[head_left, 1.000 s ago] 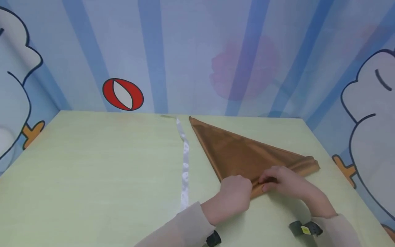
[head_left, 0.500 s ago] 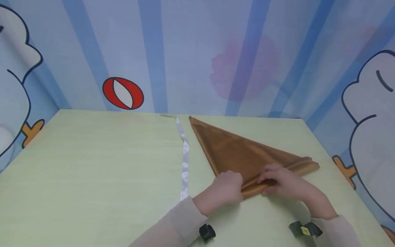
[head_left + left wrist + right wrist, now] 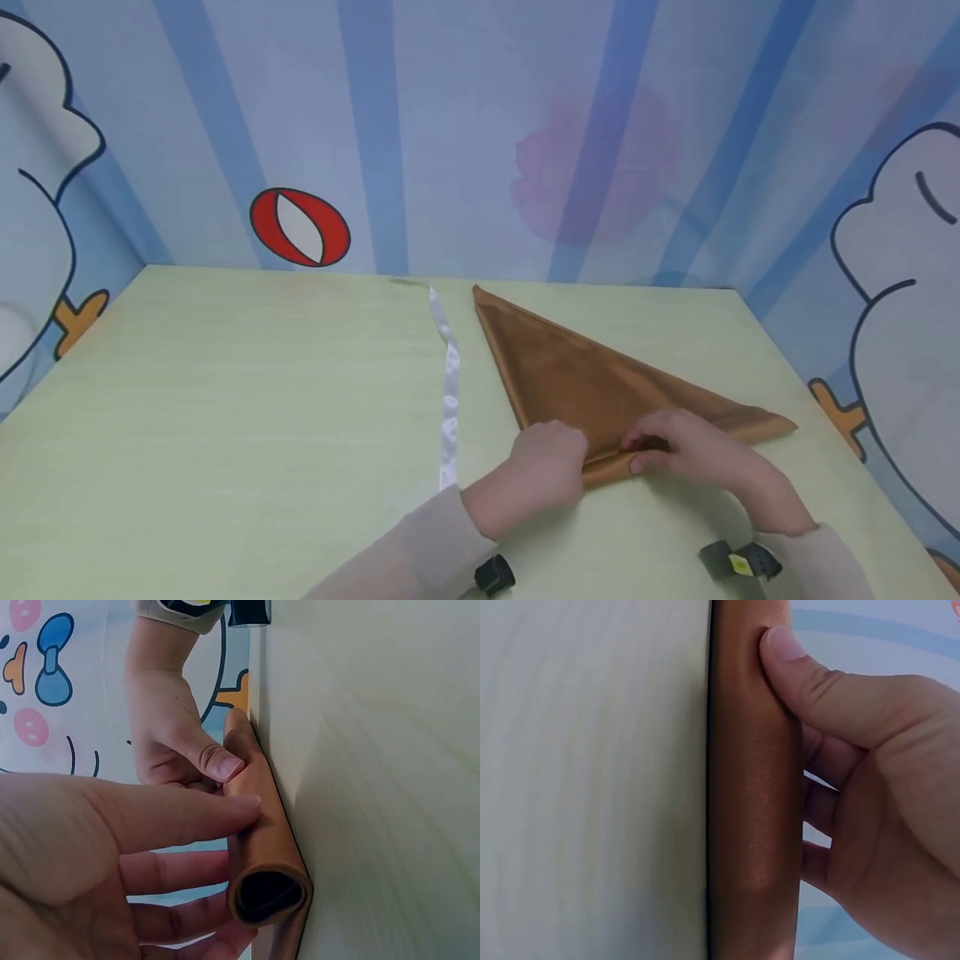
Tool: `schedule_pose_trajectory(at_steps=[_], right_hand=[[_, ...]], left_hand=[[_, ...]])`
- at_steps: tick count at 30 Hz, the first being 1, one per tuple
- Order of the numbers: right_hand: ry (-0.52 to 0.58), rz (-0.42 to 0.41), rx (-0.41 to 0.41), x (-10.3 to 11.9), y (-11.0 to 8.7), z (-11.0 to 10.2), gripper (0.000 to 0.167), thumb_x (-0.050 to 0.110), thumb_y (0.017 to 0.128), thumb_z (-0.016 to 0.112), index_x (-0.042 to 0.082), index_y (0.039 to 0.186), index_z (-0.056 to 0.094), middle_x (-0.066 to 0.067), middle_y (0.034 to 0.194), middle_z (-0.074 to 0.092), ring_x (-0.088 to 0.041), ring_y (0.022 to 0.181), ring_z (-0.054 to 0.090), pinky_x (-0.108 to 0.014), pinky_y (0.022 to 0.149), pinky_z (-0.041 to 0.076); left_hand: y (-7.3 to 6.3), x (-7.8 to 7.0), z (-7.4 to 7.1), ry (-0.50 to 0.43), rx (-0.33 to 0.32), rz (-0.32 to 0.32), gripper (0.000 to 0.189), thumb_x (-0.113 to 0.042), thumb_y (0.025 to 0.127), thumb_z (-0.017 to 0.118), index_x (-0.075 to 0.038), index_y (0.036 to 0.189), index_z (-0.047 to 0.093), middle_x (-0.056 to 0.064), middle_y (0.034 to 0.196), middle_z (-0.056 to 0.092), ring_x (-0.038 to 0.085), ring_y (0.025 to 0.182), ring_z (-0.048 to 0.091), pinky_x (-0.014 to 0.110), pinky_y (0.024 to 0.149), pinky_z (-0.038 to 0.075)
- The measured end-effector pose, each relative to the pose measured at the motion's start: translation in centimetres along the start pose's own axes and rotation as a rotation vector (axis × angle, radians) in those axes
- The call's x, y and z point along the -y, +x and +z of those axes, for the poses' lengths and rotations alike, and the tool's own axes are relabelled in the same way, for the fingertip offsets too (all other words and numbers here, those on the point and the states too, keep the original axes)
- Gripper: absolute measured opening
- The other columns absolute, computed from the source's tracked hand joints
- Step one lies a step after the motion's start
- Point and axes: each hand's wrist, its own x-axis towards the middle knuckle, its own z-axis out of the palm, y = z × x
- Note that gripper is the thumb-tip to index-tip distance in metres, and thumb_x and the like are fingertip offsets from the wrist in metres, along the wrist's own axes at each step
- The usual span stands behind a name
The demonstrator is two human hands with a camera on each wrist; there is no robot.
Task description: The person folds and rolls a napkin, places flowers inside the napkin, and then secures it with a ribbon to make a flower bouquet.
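Note:
A shiny brown cloth (image 3: 577, 375) lies in a triangle on the table's right half, its near edge rolled into a tube. At the near left end of the roll my left hand (image 3: 543, 467) grips it. The left wrist view shows that thumb on top of the roll (image 3: 274, 840), beside its hollow end, with fingers on the far side. Farther right, my right hand (image 3: 693, 446) pinches the same rolled edge. In the right wrist view its thumb (image 3: 787, 656) presses on the tube (image 3: 754, 802), and its other fingers are partly hidden behind the cloth.
A white ribbon (image 3: 450, 392) runs front to back left of the cloth, its near end hidden by the left sleeve (image 3: 431, 542). The pale table (image 3: 225, 400) meets a blue striped backdrop (image 3: 465, 150) with cartoon prints along its far edge and sides.
My left hand has slid left along the roll. The cloth's far corner has shifted slightly right, and its right tip has moved right and nearer. The right hand stays about where it was.

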Motion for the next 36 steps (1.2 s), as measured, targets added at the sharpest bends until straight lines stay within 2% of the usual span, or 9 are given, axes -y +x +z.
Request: schedule_pose_trajectory(at_steps=[3, 6, 13, 17, 22, 24, 27, 31, 36], right_hand=[[0.046, 0.08, 0.024, 0.2, 0.1, 0.0, 0.015, 0.03, 0.085, 0.071, 0.017, 0.091, 0.066, 0.013, 0.086, 0.064, -0.001, 0.079, 0.056, -0.027, 0.07, 0.049], [0.058, 0.1, 0.015, 0.4, 0.1, 0.1, 0.014, 0.031, 0.086, 0.071, 0.019, 0.088, 0.063, 0.016, 0.083, 0.06, 0.0, 0.077, 0.052, -0.026, 0.068, 0.046], [-0.033, -0.028, -0.092, 0.4, -0.1, 0.4, 0.012, 0.022, 0.082, 0.076, 0.021, 0.09, 0.067, 0.015, 0.088, 0.058, -0.005, 0.082, 0.054, -0.029, 0.072, 0.047], [-0.057, -0.041, -0.097, 0.3, -0.1, 0.5, 0.018, 0.022, 0.078, 0.08, 0.018, 0.092, 0.07, 0.013, 0.089, 0.055, -0.006, 0.085, 0.052, -0.029, 0.075, 0.047], [-0.094, -0.083, -0.108, 0.2, -0.1, 0.6, 0.016, 0.015, 0.078, 0.078, 0.014, 0.092, 0.07, 0.011, 0.088, 0.056, -0.007, 0.083, 0.054, -0.029, 0.073, 0.047], [-0.109, -0.102, -0.116, 0.2, 0.0, 0.6, 0.014, 0.014, 0.079, 0.077, 0.014, 0.092, 0.07, 0.011, 0.088, 0.058, -0.008, 0.083, 0.055, -0.03, 0.073, 0.048], [-0.122, -0.109, -0.112, 0.2, 0.1, 0.6, 0.013, 0.015, 0.081, 0.076, 0.013, 0.092, 0.07, 0.011, 0.088, 0.06, -0.008, 0.082, 0.057, -0.031, 0.073, 0.048], [-0.098, -0.073, -0.069, 0.3, 0.2, 0.5, 0.012, 0.018, 0.083, 0.074, 0.012, 0.093, 0.071, 0.01, 0.088, 0.062, -0.007, 0.082, 0.058, -0.031, 0.073, 0.049], [-0.044, 0.02, -0.023, 0.7, 0.4, 0.4, 0.014, 0.021, 0.085, 0.072, 0.012, 0.096, 0.069, 0.009, 0.092, 0.066, -0.008, 0.085, 0.06, -0.032, 0.076, 0.05]], left_hand=[[-0.2, -0.1, -0.1, 0.02, -0.006, -0.005, 0.018, -0.009, 0.075, 0.07, -0.015, 0.064, 0.056, -0.004, 0.062, 0.053, 0.012, 0.057, 0.05, 0.028, 0.046, 0.039], [-0.1, 0.0, 0.0, 0.0, 0.001, -0.014, 0.019, -0.009, 0.076, 0.069, -0.015, 0.064, 0.056, -0.003, 0.062, 0.053, 0.012, 0.057, 0.05, 0.028, 0.045, 0.039], [0.5, 1.0, 0.1, -0.068, 0.031, -0.03, 0.03, -0.007, 0.077, 0.066, -0.016, 0.058, 0.044, -0.004, 0.058, 0.043, 0.011, 0.055, 0.045, 0.029, 0.044, 0.037], [0.6, 1.4, -0.1, -0.116, 0.047, -0.03, 0.037, -0.003, 0.074, 0.063, -0.017, 0.054, 0.035, -0.005, 0.055, 0.031, 0.011, 0.053, 0.036, 0.027, 0.043, 0.031], [0.8, 1.7, -0.2, -0.143, 0.02, 0.0, 0.029, -0.001, 0.072, 0.063, -0.018, 0.061, 0.041, -0.008, 0.058, 0.037, 0.01, 0.057, 0.04, 0.024, 0.047, 0.029], [0.7, 1.7, -0.3, -0.134, 0.01, 0.008, 0.025, -0.002, 0.072, 0.063, -0.018, 0.064, 0.046, -0.008, 0.061, 0.043, 0.009, 0.059, 0.043, 0.024, 0.048, 0.031], [0.6, 1.5, -0.5, -0.091, 0.033, 0.003, 0.026, -0.007, 0.071, 0.067, -0.017, 0.06, 0.047, -0.007, 0.058, 0.043, 0.01, 0.057, 0.043, 0.026, 0.046, 0.032], [0.4, 1.3, -0.7, -0.007, 0.056, -0.004, 0.029, -0.014, 0.069, 0.074, -0.016, 0.058, 0.048, -0.005, 0.06, 0.046, 0.012, 0.058, 0.046, 0.028, 0.045, 0.036], [0.4, 1.2, -0.5, 0.008, 0.038, -0.014, 0.023, -0.008, 0.071, 0.069, -0.015, 0.059, 0.05, -0.002, 0.066, 0.053, 0.012, 0.061, 0.048, 0.03, 0.046, 0.039]])
